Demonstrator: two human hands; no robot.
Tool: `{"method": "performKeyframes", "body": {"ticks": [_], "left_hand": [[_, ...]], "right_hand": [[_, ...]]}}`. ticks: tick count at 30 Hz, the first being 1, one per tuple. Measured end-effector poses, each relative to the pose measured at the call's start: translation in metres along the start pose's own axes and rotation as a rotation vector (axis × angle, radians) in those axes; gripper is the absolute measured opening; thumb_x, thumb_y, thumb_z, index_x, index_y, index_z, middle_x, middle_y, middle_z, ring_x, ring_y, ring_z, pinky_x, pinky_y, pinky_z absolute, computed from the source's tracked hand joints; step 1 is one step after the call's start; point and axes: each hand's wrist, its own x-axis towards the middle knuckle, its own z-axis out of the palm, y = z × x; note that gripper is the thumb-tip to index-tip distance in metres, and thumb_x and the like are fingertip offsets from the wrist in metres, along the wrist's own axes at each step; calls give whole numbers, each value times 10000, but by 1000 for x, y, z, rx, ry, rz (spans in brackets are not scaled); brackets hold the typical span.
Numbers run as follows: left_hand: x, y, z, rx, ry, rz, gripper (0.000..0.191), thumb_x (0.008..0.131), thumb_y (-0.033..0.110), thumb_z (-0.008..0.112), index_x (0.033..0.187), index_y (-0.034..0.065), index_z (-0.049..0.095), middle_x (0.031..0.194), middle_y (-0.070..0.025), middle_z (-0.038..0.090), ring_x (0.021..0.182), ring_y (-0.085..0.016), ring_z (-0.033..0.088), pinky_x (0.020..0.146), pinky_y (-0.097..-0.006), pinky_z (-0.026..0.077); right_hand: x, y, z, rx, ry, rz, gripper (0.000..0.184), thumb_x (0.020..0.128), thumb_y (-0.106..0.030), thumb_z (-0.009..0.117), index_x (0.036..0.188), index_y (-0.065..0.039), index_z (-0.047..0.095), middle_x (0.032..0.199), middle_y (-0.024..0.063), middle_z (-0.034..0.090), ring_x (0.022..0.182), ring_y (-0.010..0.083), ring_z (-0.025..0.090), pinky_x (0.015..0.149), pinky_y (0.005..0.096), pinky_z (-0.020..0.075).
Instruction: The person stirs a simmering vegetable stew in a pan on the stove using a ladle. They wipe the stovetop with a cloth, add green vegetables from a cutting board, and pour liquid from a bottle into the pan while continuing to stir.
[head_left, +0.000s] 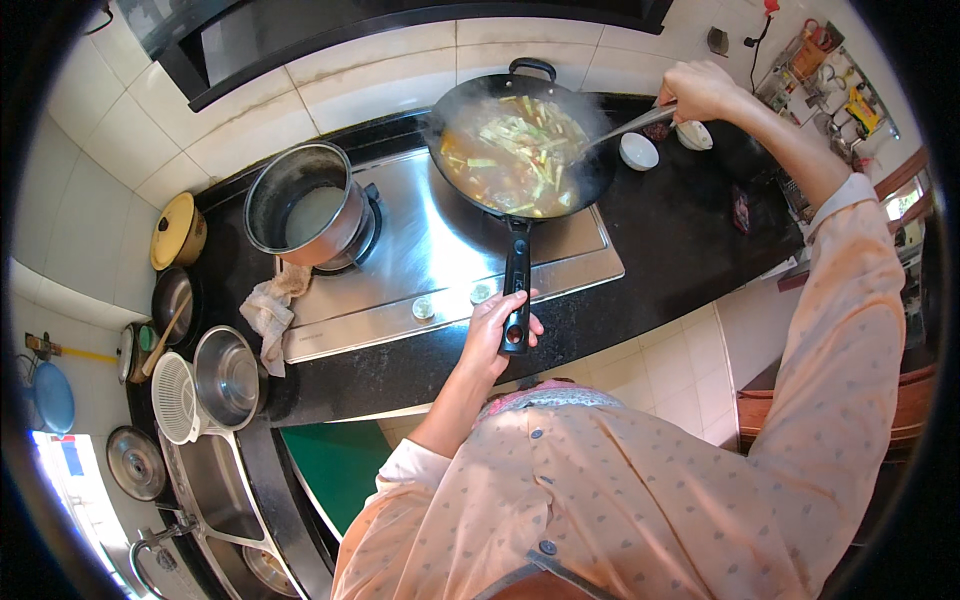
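My left hand (495, 330) grips the black handle (517, 262) of a wok (480, 204) on the right side of the gas stove. Steam rises from the wok, where pale green vegetable strips (525, 135) lie in a brownish broth (480, 184). At the upper right, my right hand (701, 91) is closed around the metal handle of a spatula or ladle (637, 120). Its far end dips into the food at the wok's right side and is hidden there. A small white bowl (639, 152) stands just below that handle.
A deep metal pot (330, 225) sits over the left burner, with a cloth (268, 311) at the stove's corner. Farther left are a yellow lidded pot (180, 232), a steel basin (225, 379), a white colander (172, 397) and the sink (217, 480). A range hood (420, 26) hangs above.
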Motion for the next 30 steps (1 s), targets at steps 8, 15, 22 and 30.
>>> {"method": "performKeyframes", "body": {"ticks": [8,15,22,30], "left_hand": [[-1,2,2,15,-4,-13,345,872,227,513,1052,-68,526,619,-156,597,441,-177,534,434,-225,415],[0,2,1,26,2,-21,343,873,227,513,1048,-68,529,619,-154,598,451,-172,537,438,-215,403],[-1,4,2,20,10,-9,338,873,228,512,1049,-61,533,617,-151,599,451,-166,539,433,-214,398],[-1,4,3,12,1,-32,311,873,219,531,1032,-48,531,608,-141,602,439,-169,552,410,-215,394]], "right_hand": [[-2,-18,78,341,111,167,278,708,-150,689,986,-135,680,913,122,658,870,287,622,761,396,483],[-10,-30,25,18,290,8,246,697,-54,600,921,-127,675,720,127,645,707,274,645,620,376,516],[-30,23,4,-251,325,-101,417,724,0,563,1089,-187,636,831,114,636,707,244,640,589,344,510],[15,44,44,-397,364,-78,421,662,-19,581,1069,-124,598,842,114,603,770,267,627,602,360,500]]}}
